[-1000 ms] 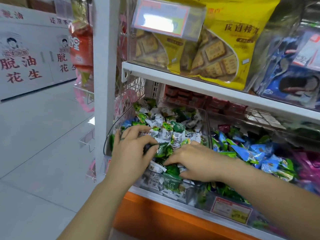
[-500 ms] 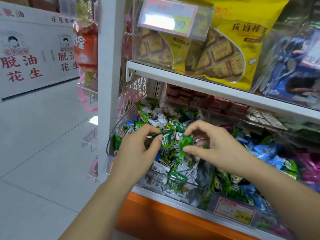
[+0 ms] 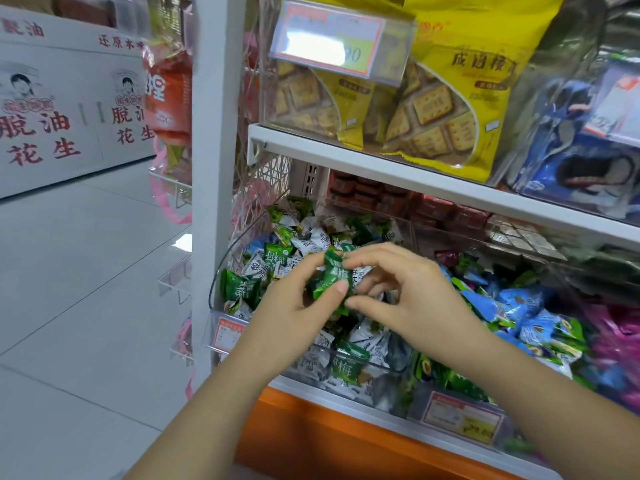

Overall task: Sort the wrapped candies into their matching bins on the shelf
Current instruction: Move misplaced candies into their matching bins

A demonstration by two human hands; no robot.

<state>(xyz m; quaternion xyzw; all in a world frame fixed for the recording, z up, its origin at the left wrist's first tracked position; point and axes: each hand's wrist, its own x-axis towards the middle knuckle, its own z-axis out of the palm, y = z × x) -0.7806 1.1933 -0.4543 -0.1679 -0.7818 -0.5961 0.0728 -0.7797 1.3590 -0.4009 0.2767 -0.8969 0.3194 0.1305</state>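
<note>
Pinching green candy (image 3: 330,277): left hand (image 3: 294,317), right hand (image 3: 398,292).

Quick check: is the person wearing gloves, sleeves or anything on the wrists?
No. The left hand and right hand are bare, without gloves. Both forearms are uncovered down to the frame edge; no sleeve, watch, bracelet or ring shows.
</note>
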